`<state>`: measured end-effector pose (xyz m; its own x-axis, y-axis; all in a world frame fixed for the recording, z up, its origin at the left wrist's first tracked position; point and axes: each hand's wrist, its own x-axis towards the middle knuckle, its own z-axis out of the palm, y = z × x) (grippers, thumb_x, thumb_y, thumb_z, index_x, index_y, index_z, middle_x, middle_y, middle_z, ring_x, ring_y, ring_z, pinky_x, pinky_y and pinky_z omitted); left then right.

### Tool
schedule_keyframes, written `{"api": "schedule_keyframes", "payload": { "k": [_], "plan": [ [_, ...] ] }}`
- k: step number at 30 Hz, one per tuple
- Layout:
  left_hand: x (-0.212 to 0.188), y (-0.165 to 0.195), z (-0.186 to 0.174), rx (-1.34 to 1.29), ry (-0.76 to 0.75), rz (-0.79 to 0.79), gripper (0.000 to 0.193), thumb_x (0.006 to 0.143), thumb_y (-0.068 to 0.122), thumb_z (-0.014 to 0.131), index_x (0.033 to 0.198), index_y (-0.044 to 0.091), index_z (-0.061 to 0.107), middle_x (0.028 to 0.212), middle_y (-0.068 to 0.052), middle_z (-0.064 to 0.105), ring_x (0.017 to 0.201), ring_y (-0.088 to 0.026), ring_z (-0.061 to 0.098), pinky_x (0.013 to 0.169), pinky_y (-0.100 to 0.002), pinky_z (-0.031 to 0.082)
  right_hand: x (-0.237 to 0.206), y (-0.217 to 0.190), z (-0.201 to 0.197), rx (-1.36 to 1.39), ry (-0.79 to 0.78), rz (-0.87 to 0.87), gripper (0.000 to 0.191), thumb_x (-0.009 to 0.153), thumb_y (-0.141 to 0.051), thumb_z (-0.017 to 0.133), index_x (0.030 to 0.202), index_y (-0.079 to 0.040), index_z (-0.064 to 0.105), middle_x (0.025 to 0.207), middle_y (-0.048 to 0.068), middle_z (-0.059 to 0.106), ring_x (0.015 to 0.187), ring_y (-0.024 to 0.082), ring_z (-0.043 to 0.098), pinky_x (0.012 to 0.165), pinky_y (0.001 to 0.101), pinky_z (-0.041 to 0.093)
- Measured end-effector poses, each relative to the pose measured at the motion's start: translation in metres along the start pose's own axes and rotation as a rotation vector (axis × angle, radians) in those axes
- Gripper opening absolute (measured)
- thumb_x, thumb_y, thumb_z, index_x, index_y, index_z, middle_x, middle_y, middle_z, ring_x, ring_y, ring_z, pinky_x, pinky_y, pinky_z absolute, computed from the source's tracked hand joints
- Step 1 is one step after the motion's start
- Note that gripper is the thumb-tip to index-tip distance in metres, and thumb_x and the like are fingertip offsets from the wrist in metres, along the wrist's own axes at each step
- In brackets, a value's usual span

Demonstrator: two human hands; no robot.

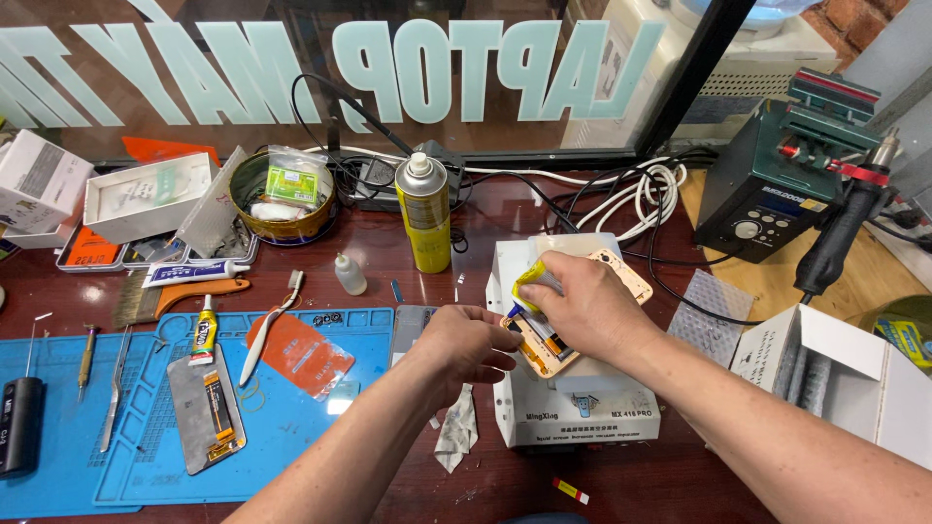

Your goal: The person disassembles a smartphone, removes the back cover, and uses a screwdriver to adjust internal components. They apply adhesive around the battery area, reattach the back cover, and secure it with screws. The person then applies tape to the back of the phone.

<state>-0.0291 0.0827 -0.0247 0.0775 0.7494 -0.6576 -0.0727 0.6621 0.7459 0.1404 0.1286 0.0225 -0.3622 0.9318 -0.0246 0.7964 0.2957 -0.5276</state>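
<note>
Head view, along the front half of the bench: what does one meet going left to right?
Black cylindrical tool → tweezers → grey phone panel on the blue mat → orange card → left hand → right hand holding a glue tube → open white box.

A phone frame (pixel 573 330) lies on a box-shaped machine (pixel 573 408) at the table's (pixel 388 252) middle. Behind it and to the left stands a spray can (pixel 425 213). Left of the machine lies a work mat (pixel 146 437) with a phone screen (pixel 206 408) on it. A soldering station (pixel 777 184) sits far right, behind an open box (pixel 835 378).
</note>
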Motion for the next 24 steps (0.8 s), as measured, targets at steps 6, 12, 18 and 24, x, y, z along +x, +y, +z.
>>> {"api": "schedule_keyframes", "payload": {
  "k": [6, 12, 18, 24],
  "plan": [
    [-0.004, 0.003, -0.001, 0.051, 0.017, 0.012, 0.018, 0.084, 0.008, 0.077, 0.099, 0.005, 0.069, 0.091, -0.010, 0.076, 0.075, -0.018, 0.072, 0.067, -0.033, 0.059, 0.000, -0.010, 0.000, -0.019, -0.016, 0.005, 0.027, 0.091, -0.033, 0.067, 0.089, -0.006, 0.066, 0.078, 0.015, 0.074, 0.075, 0.031, 0.074, 0.069, 0.0450, 0.056],
    [-0.008, 0.008, -0.001, 0.133, 0.036, 0.000, 0.019, 0.085, 0.010, 0.077, 0.102, 0.004, 0.070, 0.092, -0.011, 0.077, 0.077, -0.018, 0.072, 0.070, -0.033, 0.060, 0.003, -0.010, -0.003, -0.027, -0.069, 0.080, 0.027, 0.093, -0.033, 0.065, 0.088, -0.007, 0.066, 0.075, 0.013, 0.075, 0.071, 0.027, 0.075, 0.067, 0.0429, 0.058],
    [-0.009, 0.010, 0.000, 0.149, 0.017, -0.002, 0.020, 0.084, 0.011, 0.077, 0.101, 0.005, 0.070, 0.095, -0.010, 0.077, 0.077, -0.018, 0.071, 0.069, -0.033, 0.058, 0.006, -0.002, -0.005, -0.017, -0.018, 0.041, 0.026, 0.092, -0.031, 0.067, 0.089, -0.005, 0.066, 0.077, 0.014, 0.074, 0.072, 0.028, 0.074, 0.067, 0.0433, 0.057],
    [-0.008, 0.014, -0.002, 0.192, 0.008, -0.017, 0.021, 0.084, 0.011, 0.077, 0.102, 0.003, 0.070, 0.094, -0.010, 0.076, 0.078, -0.018, 0.072, 0.069, -0.033, 0.060, 0.010, 0.006, -0.009, -0.014, 0.007, 0.025, 0.024, 0.091, -0.030, 0.067, 0.090, -0.006, 0.069, 0.082, 0.013, 0.075, 0.075, 0.027, 0.076, 0.070, 0.0418, 0.058]
  ]
}}
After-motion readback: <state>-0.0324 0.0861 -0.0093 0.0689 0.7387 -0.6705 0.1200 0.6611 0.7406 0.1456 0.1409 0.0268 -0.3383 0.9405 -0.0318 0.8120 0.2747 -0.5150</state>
